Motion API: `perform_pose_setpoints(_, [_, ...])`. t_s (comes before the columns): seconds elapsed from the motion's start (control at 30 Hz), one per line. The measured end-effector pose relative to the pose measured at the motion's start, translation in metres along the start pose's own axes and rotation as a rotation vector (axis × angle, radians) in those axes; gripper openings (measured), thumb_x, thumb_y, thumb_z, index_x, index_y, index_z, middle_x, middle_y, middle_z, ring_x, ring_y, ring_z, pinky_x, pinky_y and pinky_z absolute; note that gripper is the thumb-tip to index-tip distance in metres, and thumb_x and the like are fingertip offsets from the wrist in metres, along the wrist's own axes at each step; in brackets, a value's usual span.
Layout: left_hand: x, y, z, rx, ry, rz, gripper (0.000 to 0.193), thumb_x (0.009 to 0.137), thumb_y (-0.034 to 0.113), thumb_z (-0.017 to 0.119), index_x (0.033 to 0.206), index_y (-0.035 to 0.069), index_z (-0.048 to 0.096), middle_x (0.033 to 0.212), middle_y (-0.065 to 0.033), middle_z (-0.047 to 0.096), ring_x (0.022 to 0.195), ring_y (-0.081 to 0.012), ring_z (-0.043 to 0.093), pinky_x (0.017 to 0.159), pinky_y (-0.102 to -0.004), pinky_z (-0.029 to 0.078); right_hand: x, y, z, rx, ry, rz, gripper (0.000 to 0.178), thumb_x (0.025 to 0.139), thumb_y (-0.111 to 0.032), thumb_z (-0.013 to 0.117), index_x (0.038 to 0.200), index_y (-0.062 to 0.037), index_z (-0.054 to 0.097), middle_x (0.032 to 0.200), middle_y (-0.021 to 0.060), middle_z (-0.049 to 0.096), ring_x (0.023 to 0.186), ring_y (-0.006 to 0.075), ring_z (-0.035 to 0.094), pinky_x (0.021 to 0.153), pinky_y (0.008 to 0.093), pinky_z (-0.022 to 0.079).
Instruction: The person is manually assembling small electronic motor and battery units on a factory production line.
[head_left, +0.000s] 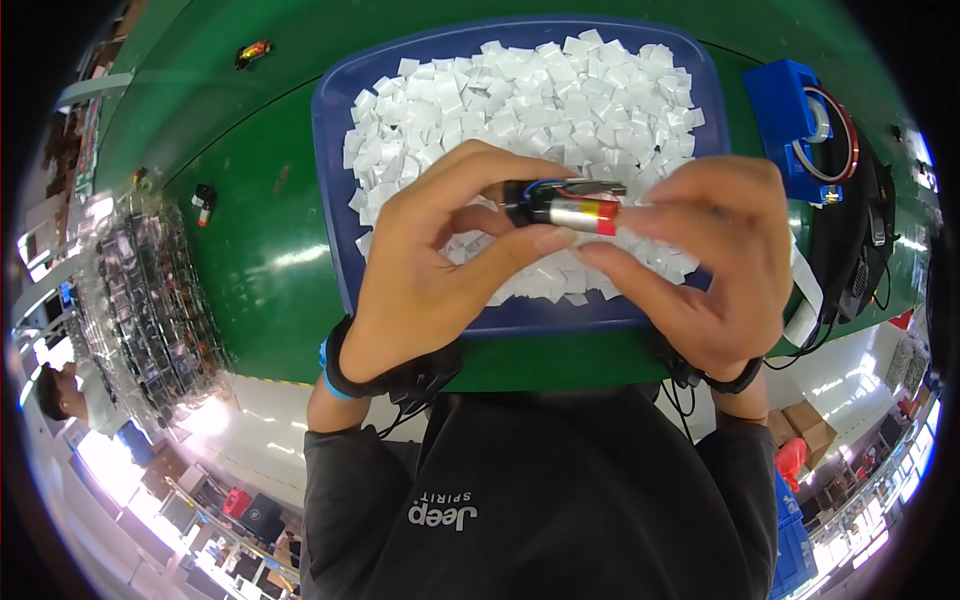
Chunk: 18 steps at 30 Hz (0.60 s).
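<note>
Above the tub, my left hand [430,245] is closed around a small battery assembly [570,213]. This piece has a black cylindrical body, a silver cell with a red end, and thin wires along its top. My left thumb presses along its lower side, and the red end points right. My right hand [715,250] is at that red end with fingers curled, its thumb below and fingertips beside it. Those fingertips are smeared by motion, so whether they grip anything does not show. Beneath both hands is a blue plastic tub [335,180] full of small white square pieces [540,100].
The tub stands on a green tabletop [265,255]. Similar small parts lie at the far left [253,53] and left [203,204]. A stack of plastic-wrapped trays [150,290] is at the left edge. A blue tape dispenser [785,110] and a black bag [850,225] sit right.
</note>
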<state>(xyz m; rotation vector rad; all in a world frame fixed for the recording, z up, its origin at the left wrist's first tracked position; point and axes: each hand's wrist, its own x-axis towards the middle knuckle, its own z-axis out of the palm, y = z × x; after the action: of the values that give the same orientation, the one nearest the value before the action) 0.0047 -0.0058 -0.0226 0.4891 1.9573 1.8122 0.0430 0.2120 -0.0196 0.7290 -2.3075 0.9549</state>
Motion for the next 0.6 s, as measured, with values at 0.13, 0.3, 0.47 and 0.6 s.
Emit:
perform_pose_setpoints(0.13, [0.006,-0.009,-0.005,0.251,0.112,0.275,0.035,0.078,0.005,0.08,0.112,0.002,0.07,0.102,-0.0087,0.068,0.095,-0.0157,0.062,0.078,-0.0278,0.052,-0.01,-0.006,-0.001,0.428,-0.024,0.502,0.037,0.07,-0.002,0.085,0.103,-0.0004,0.069,0.101,0.0113,0.069,0.08,0.0146,0.063,0.059,0.0235,0.047])
perform_pose_setpoints(0.3, [0.009,-0.007,0.0,0.25,0.067,0.265,0.033,0.077,0.002,0.079,0.109,0.001,0.071,0.105,-0.011,0.07,0.1,-0.0187,0.064,0.084,-0.0291,0.052,-0.013,-0.008,0.008,0.549,-0.022,0.51,0.041,0.074,0.006,0.081,0.11,0.0037,0.064,0.103,0.0141,0.069,0.08,0.0162,0.067,0.064,0.0233,0.052])
perform_pose_setpoints(0.47, [0.002,-0.003,0.005,0.185,0.101,0.173,0.036,0.077,0.001,0.08,0.111,0.001,0.07,0.109,-0.0116,0.071,0.101,-0.0182,0.066,0.086,-0.0293,0.052,-0.014,-0.008,0.013,0.631,0.062,0.436,0.036,0.076,0.009,0.077,0.11,0.0054,0.063,0.102,0.0151,0.069,0.081,0.0168,0.069,0.063,0.0229,0.055])
perform_pose_setpoints(0.6, [0.0,-0.002,0.006,0.138,0.108,0.079,0.038,0.077,0.002,0.081,0.113,0.0,0.069,0.107,-0.0105,0.071,0.097,-0.0169,0.066,0.085,-0.0288,0.052,-0.014,-0.002,0.014,0.655,0.031,0.402,0.033,0.079,0.009,0.076,0.109,0.0058,0.063,0.102,0.0156,0.069,0.082,0.0163,0.069,0.06,0.023,0.055])
